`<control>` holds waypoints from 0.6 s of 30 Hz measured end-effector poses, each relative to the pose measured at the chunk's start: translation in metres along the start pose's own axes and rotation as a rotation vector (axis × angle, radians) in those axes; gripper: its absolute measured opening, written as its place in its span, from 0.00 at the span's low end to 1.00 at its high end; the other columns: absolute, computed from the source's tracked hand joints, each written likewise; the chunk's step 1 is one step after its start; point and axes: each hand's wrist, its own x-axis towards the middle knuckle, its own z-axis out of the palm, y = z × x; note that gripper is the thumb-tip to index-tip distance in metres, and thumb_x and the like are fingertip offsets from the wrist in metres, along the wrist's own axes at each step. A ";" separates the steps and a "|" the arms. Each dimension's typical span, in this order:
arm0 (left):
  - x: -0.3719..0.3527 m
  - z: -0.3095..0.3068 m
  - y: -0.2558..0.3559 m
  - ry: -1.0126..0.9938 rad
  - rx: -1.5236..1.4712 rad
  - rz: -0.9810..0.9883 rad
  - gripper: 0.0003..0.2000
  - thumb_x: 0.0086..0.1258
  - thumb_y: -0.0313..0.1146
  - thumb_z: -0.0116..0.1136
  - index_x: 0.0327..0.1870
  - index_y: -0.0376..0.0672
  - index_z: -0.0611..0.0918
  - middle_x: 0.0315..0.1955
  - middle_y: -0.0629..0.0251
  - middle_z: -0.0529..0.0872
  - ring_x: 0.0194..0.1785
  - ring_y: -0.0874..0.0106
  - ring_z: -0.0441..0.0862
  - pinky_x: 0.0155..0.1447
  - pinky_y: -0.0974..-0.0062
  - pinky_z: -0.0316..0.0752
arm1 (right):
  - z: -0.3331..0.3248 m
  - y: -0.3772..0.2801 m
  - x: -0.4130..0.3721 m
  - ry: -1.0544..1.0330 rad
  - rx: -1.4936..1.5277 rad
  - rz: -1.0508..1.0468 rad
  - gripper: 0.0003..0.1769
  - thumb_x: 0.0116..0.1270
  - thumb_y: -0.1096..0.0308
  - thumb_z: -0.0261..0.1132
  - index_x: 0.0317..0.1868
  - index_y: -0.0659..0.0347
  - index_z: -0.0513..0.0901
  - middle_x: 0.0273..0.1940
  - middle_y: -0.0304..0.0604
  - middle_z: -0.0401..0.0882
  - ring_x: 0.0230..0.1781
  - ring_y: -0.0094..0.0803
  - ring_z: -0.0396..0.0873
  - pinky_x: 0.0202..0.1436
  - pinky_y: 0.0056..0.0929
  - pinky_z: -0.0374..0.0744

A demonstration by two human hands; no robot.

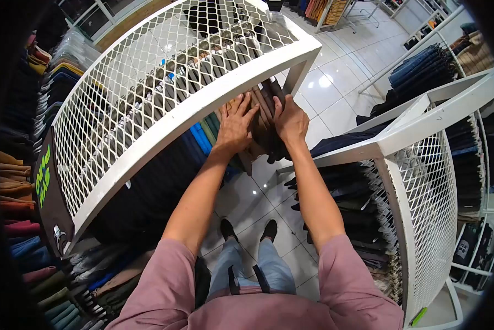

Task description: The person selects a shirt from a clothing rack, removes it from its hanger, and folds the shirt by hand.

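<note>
Head camera, looking down: the left hand (pixel 237 122) lies with its fingers spread over soft, tan-to-brown cloth, while the right hand (pixel 292 120) sits just beside it, thumb parted from curled fingers, on the far right edge of the same bunch; whether the right one pinches any fabric, I cannot tell. Between and under the hands hang the brown garments (pixel 264 113), matte and pressed into narrow upright folds, at the right end of a white rack (pixel 175 118). That rack has a smooth, glossy, curved beam and a top of diamond-shaped wire mesh (pixel 109 115), through which a close row of hangers shows. Left of the brown bunch hang a bright blue garment (pixel 200 138) and a green garment (pixel 209 129), then a mass of dark cloth. At the far left corner drapes a black cloth (pixel 48 187) with lime-green lettering, beside shelves of soft folded clothes (pixel 16 214) in rust, maroon and blue. On the right, a second rack (pixel 390 146), angular and white with finer mesh, holds dark garments (pixel 343 214) on pale hangers. Shiny square tiles (pixel 258 201) cover the floor.
</note>
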 end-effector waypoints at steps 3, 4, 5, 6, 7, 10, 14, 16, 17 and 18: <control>0.001 0.005 0.001 0.077 0.011 0.012 0.40 0.56 0.28 0.69 0.76 0.54 0.73 0.83 0.57 0.57 0.86 0.56 0.50 0.85 0.37 0.41 | -0.006 0.000 -0.008 0.075 0.036 -0.047 0.18 0.79 0.53 0.60 0.42 0.62 0.77 0.29 0.62 0.85 0.31 0.65 0.84 0.34 0.58 0.80; 0.001 0.004 0.002 0.079 0.009 0.014 0.40 0.56 0.28 0.69 0.76 0.54 0.73 0.83 0.57 0.57 0.86 0.56 0.50 0.85 0.37 0.41 | -0.006 0.001 -0.011 0.077 0.034 -0.048 0.18 0.79 0.53 0.60 0.42 0.62 0.77 0.29 0.62 0.85 0.31 0.65 0.84 0.34 0.58 0.80; 0.001 0.002 0.002 0.043 -0.004 -0.005 0.39 0.57 0.28 0.69 0.76 0.54 0.73 0.83 0.57 0.56 0.86 0.56 0.49 0.85 0.37 0.40 | -0.006 0.001 -0.014 0.054 0.034 -0.026 0.19 0.79 0.53 0.60 0.42 0.63 0.78 0.29 0.62 0.85 0.31 0.65 0.84 0.35 0.58 0.80; 0.001 0.001 0.003 0.006 -0.016 -0.023 0.39 0.57 0.28 0.68 0.76 0.54 0.73 0.83 0.57 0.56 0.87 0.56 0.49 0.85 0.37 0.40 | -0.005 0.004 -0.018 0.032 0.035 -0.003 0.19 0.79 0.53 0.60 0.42 0.63 0.78 0.30 0.62 0.85 0.32 0.66 0.84 0.36 0.57 0.81; 0.001 0.000 0.003 0.005 -0.016 -0.019 0.39 0.57 0.28 0.68 0.76 0.54 0.73 0.83 0.57 0.56 0.87 0.56 0.49 0.85 0.37 0.40 | -0.004 0.007 -0.023 0.035 0.035 0.001 0.19 0.79 0.53 0.60 0.42 0.63 0.78 0.30 0.62 0.85 0.32 0.66 0.84 0.36 0.57 0.81; -0.001 0.004 0.001 0.014 -0.033 -0.012 0.39 0.58 0.28 0.68 0.76 0.54 0.73 0.84 0.58 0.55 0.87 0.56 0.48 0.85 0.36 0.39 | -0.008 0.014 -0.040 -0.051 0.009 0.055 0.20 0.80 0.53 0.59 0.43 0.65 0.79 0.36 0.62 0.85 0.35 0.65 0.84 0.38 0.57 0.80; -0.006 0.016 -0.001 0.080 -0.018 0.015 0.37 0.61 0.28 0.67 0.76 0.54 0.73 0.84 0.57 0.55 0.87 0.56 0.48 0.85 0.36 0.39 | -0.012 0.026 -0.077 -0.081 -0.035 0.082 0.19 0.79 0.53 0.60 0.43 0.64 0.77 0.37 0.58 0.85 0.37 0.63 0.84 0.40 0.56 0.80; -0.012 0.009 0.006 0.092 -0.025 0.030 0.37 0.63 0.27 0.66 0.77 0.54 0.72 0.84 0.57 0.55 0.87 0.56 0.47 0.85 0.36 0.38 | -0.016 0.032 -0.098 -0.054 -0.019 0.071 0.18 0.79 0.53 0.60 0.44 0.63 0.77 0.38 0.57 0.84 0.38 0.61 0.84 0.41 0.55 0.80; -0.018 0.003 0.011 0.020 -0.035 0.014 0.37 0.63 0.28 0.66 0.78 0.53 0.71 0.83 0.56 0.56 0.87 0.56 0.47 0.85 0.38 0.38 | -0.018 0.036 -0.109 -0.033 -0.001 0.062 0.17 0.79 0.54 0.61 0.44 0.62 0.77 0.38 0.55 0.84 0.40 0.60 0.84 0.41 0.54 0.80; -0.023 -0.003 0.016 -0.052 -0.044 -0.002 0.37 0.64 0.28 0.65 0.79 0.53 0.69 0.83 0.55 0.56 0.87 0.55 0.47 0.86 0.39 0.38 | -0.022 0.038 -0.119 -0.051 -0.029 0.087 0.17 0.78 0.54 0.62 0.44 0.61 0.76 0.38 0.53 0.83 0.41 0.58 0.83 0.43 0.52 0.80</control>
